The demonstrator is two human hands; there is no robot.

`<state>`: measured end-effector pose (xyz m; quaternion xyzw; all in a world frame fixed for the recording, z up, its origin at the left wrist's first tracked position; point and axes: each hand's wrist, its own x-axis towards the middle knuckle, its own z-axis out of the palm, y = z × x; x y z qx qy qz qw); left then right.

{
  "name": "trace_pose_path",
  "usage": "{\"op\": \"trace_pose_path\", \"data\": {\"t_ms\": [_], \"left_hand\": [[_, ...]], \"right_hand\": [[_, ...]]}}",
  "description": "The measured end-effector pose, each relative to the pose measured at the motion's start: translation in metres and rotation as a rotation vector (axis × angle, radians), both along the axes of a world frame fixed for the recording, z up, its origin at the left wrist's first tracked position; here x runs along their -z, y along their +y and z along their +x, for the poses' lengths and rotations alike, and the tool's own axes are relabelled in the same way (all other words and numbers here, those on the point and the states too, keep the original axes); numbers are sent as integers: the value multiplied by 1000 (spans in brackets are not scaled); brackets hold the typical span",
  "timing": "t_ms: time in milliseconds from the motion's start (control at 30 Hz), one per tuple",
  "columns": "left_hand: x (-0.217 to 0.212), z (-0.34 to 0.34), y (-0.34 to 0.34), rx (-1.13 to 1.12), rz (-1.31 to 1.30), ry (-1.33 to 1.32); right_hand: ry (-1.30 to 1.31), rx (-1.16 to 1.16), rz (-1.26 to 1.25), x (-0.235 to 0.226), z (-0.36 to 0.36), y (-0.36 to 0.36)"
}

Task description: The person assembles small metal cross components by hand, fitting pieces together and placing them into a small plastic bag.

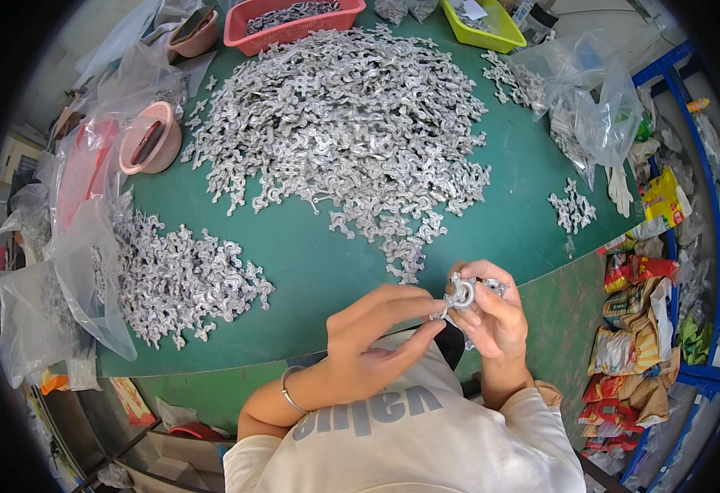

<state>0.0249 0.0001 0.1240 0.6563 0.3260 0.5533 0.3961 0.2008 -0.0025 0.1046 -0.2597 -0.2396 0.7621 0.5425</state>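
My right hand [494,316] grips a small silvery metal casting [462,293] just off the near edge of the green table [310,263]. My left hand [376,333] reaches across to it, thumb and forefinger pinching the same part from the left. A thin bangle circles my left wrist. A big heap of the same silvery castings [343,123] covers the table's middle. A smaller heap [183,279] lies at the left, spilling from a clear plastic bag [80,279].
A red basket [290,20] and a yellow-green tray [483,20] stand at the far edge. Two pink bowls [150,140] sit at the left among plastic bags. A small cluster of castings [572,207] lies right. Snack packets [631,329] fill a blue rack.
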Motion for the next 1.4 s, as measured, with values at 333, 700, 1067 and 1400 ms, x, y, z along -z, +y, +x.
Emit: {"op": "trace_pose_path", "data": {"t_ms": [333,700,1067,1400], "left_hand": [[2,0,-3,155,-258,-205],[5,0,-2,189,-284,-279],[8,1,-1,236,-279,-282],[38,11,10,84,-265,-63]], "right_hand": [[70,-55,-96,3,0,-1],[84,-25,-105,2,-2,-1],[152,-57,-163,1,-1,-1],[168,392,-368,21,9,28]]}}
